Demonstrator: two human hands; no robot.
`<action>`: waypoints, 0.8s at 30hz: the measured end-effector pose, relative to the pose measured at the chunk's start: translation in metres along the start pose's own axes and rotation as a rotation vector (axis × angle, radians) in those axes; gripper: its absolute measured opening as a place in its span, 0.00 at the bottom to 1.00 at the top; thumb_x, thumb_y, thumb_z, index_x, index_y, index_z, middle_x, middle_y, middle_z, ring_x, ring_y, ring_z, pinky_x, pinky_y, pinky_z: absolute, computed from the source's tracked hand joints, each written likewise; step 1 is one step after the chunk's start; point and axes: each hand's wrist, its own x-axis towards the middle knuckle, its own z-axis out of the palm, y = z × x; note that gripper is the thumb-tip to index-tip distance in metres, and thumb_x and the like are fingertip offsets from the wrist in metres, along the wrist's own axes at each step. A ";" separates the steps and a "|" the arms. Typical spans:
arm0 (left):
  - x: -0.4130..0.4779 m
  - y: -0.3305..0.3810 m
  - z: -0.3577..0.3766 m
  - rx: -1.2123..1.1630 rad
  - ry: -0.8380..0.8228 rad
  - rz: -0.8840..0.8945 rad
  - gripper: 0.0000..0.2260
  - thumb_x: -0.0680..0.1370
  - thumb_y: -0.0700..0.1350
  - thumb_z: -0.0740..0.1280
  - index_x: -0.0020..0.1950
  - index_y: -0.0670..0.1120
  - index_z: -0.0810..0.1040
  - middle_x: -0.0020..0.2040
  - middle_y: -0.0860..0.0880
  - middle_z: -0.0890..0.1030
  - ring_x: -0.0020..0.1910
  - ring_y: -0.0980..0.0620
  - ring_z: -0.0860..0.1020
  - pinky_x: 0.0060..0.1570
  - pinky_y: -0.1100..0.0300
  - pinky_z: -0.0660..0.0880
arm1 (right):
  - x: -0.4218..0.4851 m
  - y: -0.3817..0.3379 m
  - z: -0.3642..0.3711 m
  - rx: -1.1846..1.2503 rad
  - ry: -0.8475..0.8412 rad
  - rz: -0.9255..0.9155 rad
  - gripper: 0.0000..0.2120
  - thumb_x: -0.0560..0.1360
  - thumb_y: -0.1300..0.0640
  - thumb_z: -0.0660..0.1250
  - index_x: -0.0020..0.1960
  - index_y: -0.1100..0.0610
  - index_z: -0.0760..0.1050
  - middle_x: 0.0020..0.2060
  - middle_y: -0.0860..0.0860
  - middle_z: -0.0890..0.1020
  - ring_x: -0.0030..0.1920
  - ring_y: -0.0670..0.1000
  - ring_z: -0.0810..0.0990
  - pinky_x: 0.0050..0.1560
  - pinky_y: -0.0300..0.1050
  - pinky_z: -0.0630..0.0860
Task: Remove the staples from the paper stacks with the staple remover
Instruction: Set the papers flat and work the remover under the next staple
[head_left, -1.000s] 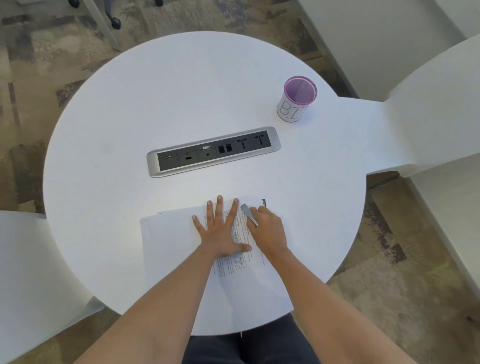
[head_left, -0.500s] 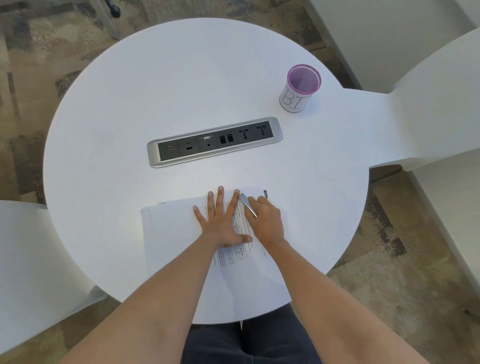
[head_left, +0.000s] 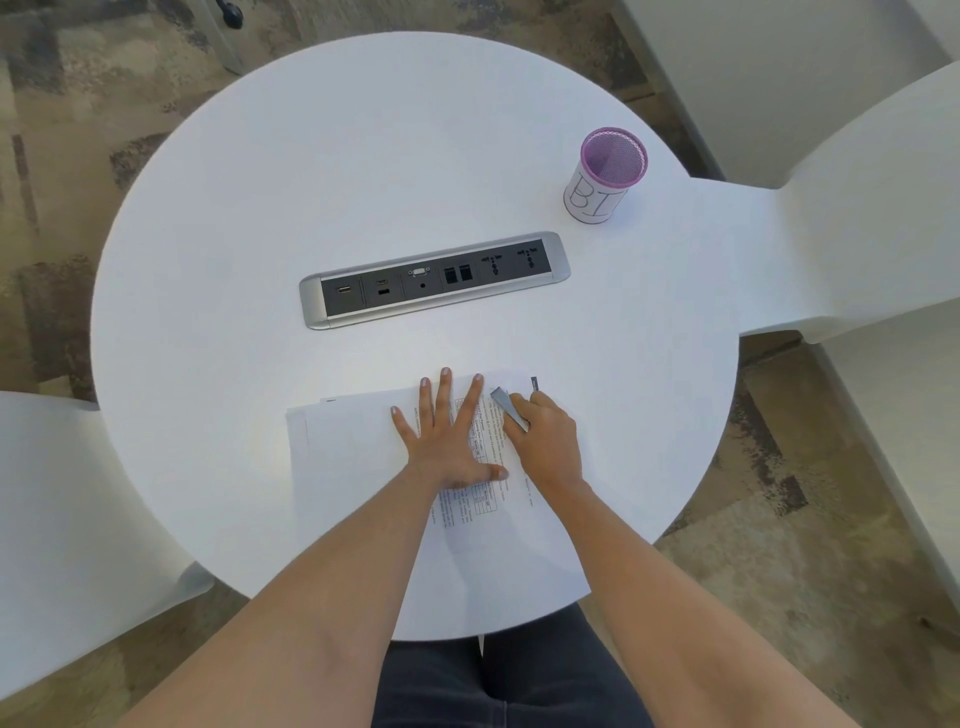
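Observation:
A stack of white printed papers (head_left: 353, 457) lies at the near edge of the round white table (head_left: 260, 208). My left hand (head_left: 447, 441) presses flat on the papers with its fingers spread. Just to its right, my right hand (head_left: 545, 441) grips a grey staple remover (head_left: 510, 408), whose tip points up and left at the stack's top right corner. The staple itself is too small to make out.
A silver power and data socket strip (head_left: 435, 279) is set into the table's middle. A purple mesh cup with a white label (head_left: 605, 176) stands at the far right. A small dark item (head_left: 534, 384) lies just beyond my right hand. White chairs flank the table.
Both hands stay in place on the papers. The staple remover's tip has shifted only slightly at the corner. The camera view has drifted a little.

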 end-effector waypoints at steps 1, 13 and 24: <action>0.000 0.000 0.000 0.002 0.001 0.001 0.60 0.62 0.73 0.70 0.66 0.66 0.20 0.64 0.55 0.14 0.67 0.48 0.18 0.64 0.30 0.27 | 0.001 -0.001 -0.001 -0.022 -0.013 -0.012 0.07 0.76 0.61 0.65 0.40 0.61 0.75 0.31 0.49 0.66 0.31 0.50 0.66 0.31 0.41 0.62; 0.001 -0.002 0.002 0.014 0.011 0.007 0.60 0.61 0.75 0.68 0.63 0.67 0.17 0.65 0.54 0.14 0.65 0.47 0.16 0.63 0.29 0.27 | 0.000 -0.016 0.007 -0.019 -0.025 0.075 0.08 0.77 0.63 0.62 0.40 0.63 0.73 0.34 0.51 0.69 0.33 0.50 0.67 0.34 0.42 0.61; 0.000 -0.003 0.002 0.002 0.024 0.011 0.61 0.61 0.74 0.70 0.63 0.67 0.17 0.63 0.56 0.13 0.64 0.48 0.15 0.62 0.31 0.25 | 0.021 0.004 -0.013 -0.097 -0.056 -0.194 0.09 0.77 0.58 0.66 0.56 0.56 0.79 0.35 0.49 0.72 0.33 0.50 0.72 0.32 0.42 0.65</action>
